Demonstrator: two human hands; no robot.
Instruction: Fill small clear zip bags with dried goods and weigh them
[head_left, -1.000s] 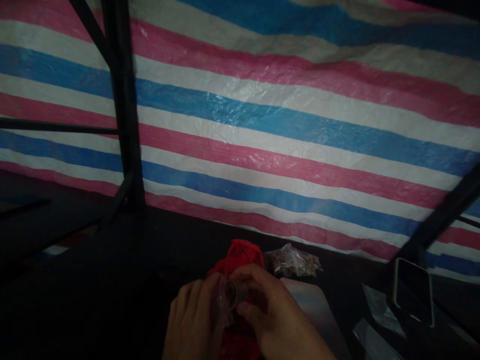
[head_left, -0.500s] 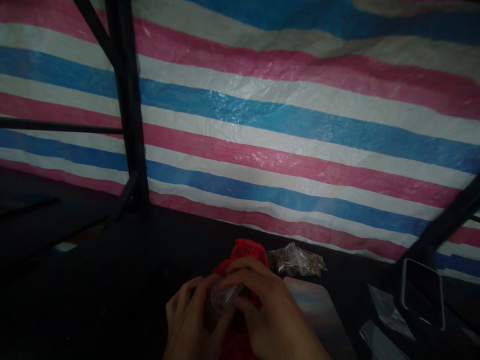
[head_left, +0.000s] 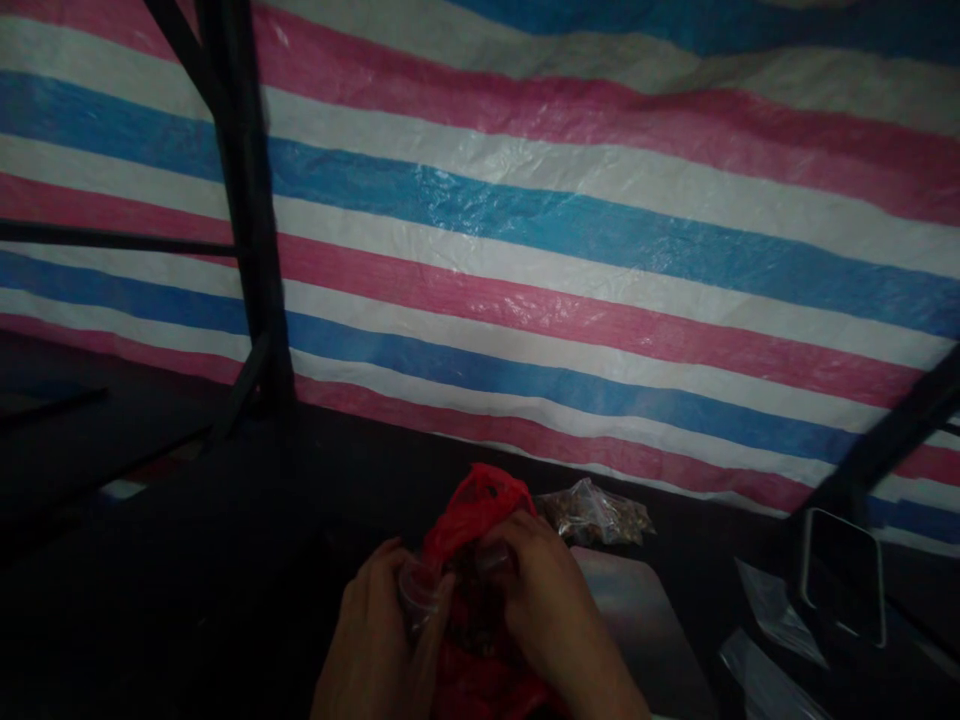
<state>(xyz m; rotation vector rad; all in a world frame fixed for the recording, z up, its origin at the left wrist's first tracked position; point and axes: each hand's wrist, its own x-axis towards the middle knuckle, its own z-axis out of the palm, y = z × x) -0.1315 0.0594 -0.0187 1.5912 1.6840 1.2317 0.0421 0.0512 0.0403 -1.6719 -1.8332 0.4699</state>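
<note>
- Head view: the left hand [head_left: 375, 640] is curled around a small clear plastic piece [head_left: 416, 590], which looks like a little bag or cup; the dim light does not let me tell which. Thumb and fingers are closed on it.
- Just to the right, at about 3 o'clock from that hand, the right hand [head_left: 551, 615] has its fingers bent and pinched on the top of a red plastic bag [head_left: 472, 510], pressing into its crumpled upper edge.
- This red bag sits between the two hands, low in the middle of the frame, its peak rising at 12 o'clock above the knuckles and its body running down between the wrists. Something dark shows inside it, but what it is cannot be made out.
- At about 2 o'clock from the hands, just beyond the right knuckles, lies a clear bag of brown bits [head_left: 596, 512] on the dark table [head_left: 225, 600].
- A pale flat sheet [head_left: 637, 630] lies at 4 o'clock, touching the right wrist area.
- Farther off at 3 o'clock stands a dark phone [head_left: 840, 570], tilted, with clear plastic wrappers [head_left: 765, 600] beside it.
- Behind everything hangs a striped tarp [head_left: 562, 250] in pink, white and blue.
- A black metal post [head_left: 247, 220] stands at 10 o'clock.
</note>
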